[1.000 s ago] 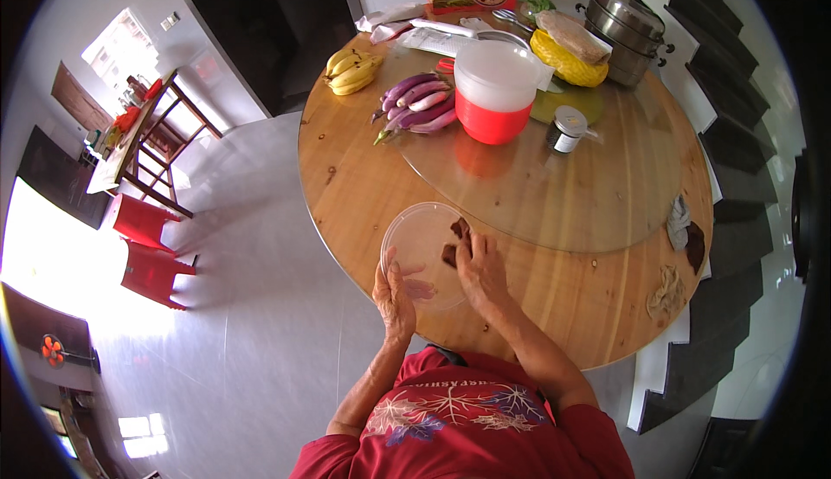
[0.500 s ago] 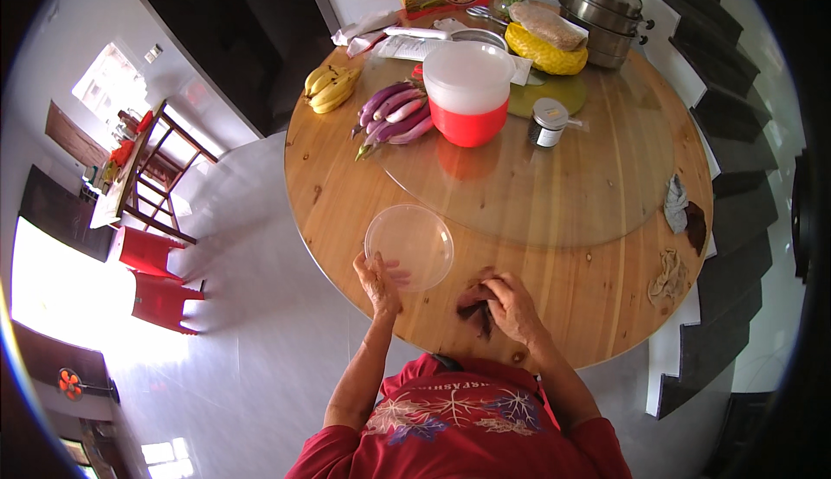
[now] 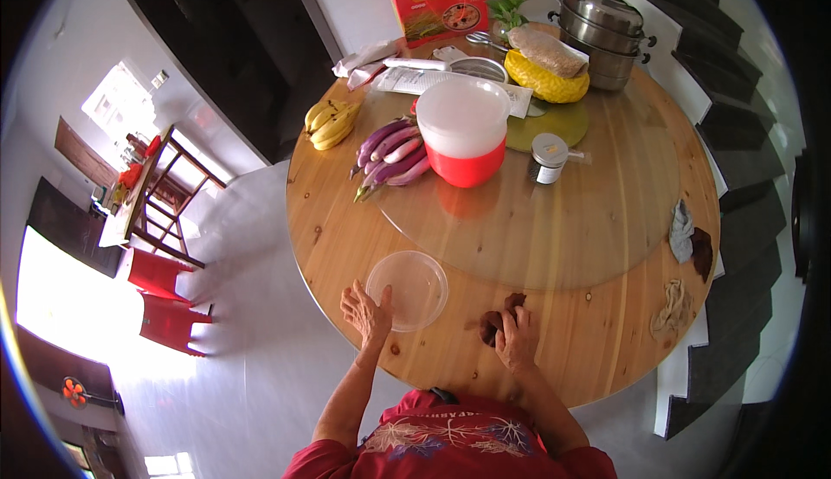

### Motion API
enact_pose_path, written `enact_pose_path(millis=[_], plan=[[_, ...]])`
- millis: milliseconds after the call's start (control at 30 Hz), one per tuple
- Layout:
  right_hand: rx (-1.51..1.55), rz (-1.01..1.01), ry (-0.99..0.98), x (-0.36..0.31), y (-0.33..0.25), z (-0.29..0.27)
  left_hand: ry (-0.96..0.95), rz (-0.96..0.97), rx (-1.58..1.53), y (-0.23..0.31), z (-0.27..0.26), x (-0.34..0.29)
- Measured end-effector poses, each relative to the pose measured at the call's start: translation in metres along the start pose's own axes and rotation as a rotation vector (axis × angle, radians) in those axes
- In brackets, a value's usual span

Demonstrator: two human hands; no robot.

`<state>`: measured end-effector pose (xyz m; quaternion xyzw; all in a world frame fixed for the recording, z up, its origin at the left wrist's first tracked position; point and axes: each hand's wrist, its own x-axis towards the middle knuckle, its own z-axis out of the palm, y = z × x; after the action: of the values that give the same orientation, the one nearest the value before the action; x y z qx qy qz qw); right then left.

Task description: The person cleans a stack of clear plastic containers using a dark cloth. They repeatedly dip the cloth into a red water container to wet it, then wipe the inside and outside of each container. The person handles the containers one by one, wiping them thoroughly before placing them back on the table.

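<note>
A see-through round plastic lid [image 3: 414, 293] lies on the wooden table by its near edge. My left hand [image 3: 369, 313] is at the lid's left rim, fingers spread and stretched out; whether a fingertip touches the rim I cannot tell. To the right of the lid, my right hand [image 3: 518, 339] has its fingers closed on a bunched dark brown cloth [image 3: 492, 327] against the tabletop. Beyond the lid stands a tub [image 3: 467, 163], red below and frosted white above.
Purple eggplants [image 3: 394, 154] and bananas [image 3: 331, 122] lie at the far left. A lidded jar [image 3: 548, 159], a yellow bundle [image 3: 547, 78], a stacked steamer pot [image 3: 602, 33] and a red box [image 3: 440, 5] stand farther back. Crumpled cloths [image 3: 672, 310] lie at the right edge, beside dark stairs [image 3: 736, 306].
The left hand has let go of the lid, which now rests on the table, and its fingers have spread. The right hand has shifted slightly with the brown cloth. The view has tilted up.
</note>
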<state>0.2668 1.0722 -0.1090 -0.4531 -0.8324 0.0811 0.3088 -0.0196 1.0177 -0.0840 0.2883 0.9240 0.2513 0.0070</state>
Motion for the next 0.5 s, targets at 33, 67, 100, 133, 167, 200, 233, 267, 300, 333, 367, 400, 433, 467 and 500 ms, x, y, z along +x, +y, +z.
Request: enact_pose_path(millis=[33, 67, 100, 133, 167, 200, 233, 267, 300, 333, 367, 400, 433, 467, 500], plan=[[0.004, -0.002, 0.007, 0.001, 0.0, 0.0, 0.049, 0.037, 0.017, 0.005, 0.002, 0.005], [0.01, -0.007, 0.01, 0.002, -0.001, -0.001, 0.068, 0.118, -0.018, 0.013, 0.002, 0.013], [0.013, -0.011, 0.015, 0.003, -0.001, -0.001, 0.086, 0.204, -0.056, 0.031, -0.001, 0.027], [0.003, 0.004, 0.009, 0.0, 0.001, 0.002, 0.102, 0.291, -0.094, 0.051, -0.004, 0.042], [0.021, 0.014, 0.008, 0.001, 0.0, 0.002, 0.108, 0.384, -0.144, 0.072, -0.009, 0.056], [0.039, 0.024, 0.007, 0.003, -0.002, -0.001, 0.115, 0.478, -0.193, 0.096, -0.014, 0.069], [0.054, 0.038, 0.009, 0.004, -0.003, -0.003, 0.151, 0.577, -0.201, 0.121, -0.018, 0.081], [0.047, 0.033, 0.016, 0.003, -0.002, 0.0, 0.187, 0.676, -0.209, 0.145, -0.022, 0.093], [0.046, 0.034, 0.012, 0.004, -0.001, 0.0, 0.19, 0.749, -0.206, 0.17, -0.023, 0.105], [0.052, 0.032, 0.006, 0.006, -0.003, -0.004, 0.195, 0.82, -0.197, 0.192, -0.026, 0.117], [0.055, 0.033, -0.001, 0.007, -0.004, -0.007, 0.197, 0.892, -0.191, 0.211, -0.026, 0.126], [0.049, 0.042, -0.009, 0.009, -0.005, -0.01, 0.221, 0.944, -0.13, 0.227, -0.024, 0.132], [0.032, 0.042, -0.006, 0.008, -0.004, -0.007, 0.246, 0.994, -0.068, 0.241, -0.022, 0.136], [0.017, 0.042, -0.007, 0.006, -0.003, -0.005, 0.27, 1.041, -0.005, 0.252, -0.019, 0.14], [0.003, 0.04, -0.008, 0.005, -0.002, -0.004, 0.212, 1.057, 0.028, 0.258, -0.018, 0.146]])
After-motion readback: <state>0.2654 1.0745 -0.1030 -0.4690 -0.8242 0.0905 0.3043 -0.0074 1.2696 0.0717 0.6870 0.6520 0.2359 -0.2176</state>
